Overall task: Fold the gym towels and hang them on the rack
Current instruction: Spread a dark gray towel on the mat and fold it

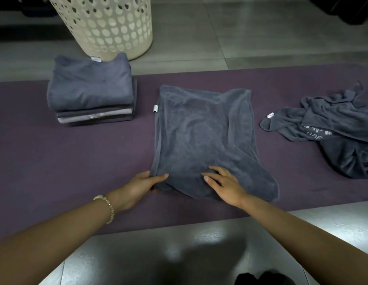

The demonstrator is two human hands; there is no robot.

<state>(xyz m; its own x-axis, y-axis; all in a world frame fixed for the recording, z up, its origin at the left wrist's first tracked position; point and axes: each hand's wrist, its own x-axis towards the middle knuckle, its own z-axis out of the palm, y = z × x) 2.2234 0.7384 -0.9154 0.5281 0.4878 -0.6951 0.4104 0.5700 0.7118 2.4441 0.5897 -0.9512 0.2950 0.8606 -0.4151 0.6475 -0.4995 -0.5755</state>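
A grey terry towel [203, 136] is laid on the purple mat [76, 161], long axis running away from the person, its near left corner pinched in the left hand [137, 185], the right hand [224, 185] pressed on it, fingers apart; what is held in the cream perforated basket [109, 23] cannot be seen.

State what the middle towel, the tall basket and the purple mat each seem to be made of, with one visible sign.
The middle towel looks like soft matte terry or microfibre: it drapes and wrinkles. The tall basket is probably moulded cream plastic, smooth, with cut-out hearts. The purple mat seems foam or rubber, matte and flat; uncertain.
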